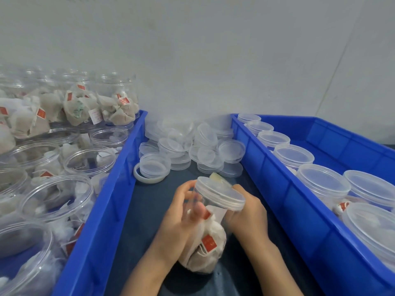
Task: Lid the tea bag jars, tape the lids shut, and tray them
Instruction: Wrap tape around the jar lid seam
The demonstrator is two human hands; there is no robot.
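Blue trays (267,165), clear jars (57,197), red-tagged tea bags (208,244)

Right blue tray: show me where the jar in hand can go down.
The right blue tray is bare along its far side, between the row of lidded jars and the outer wall. The dark table between lid pile and hands is also bare. The left tray is crowded with open jars.

A clear plastic jar (210,238) packed with tea bags bearing red tags is tilting over the dark table between two blue trays. Its translucent lid (220,194) is sitting on top, with a yellowish tape piece (218,178) at its far edge.
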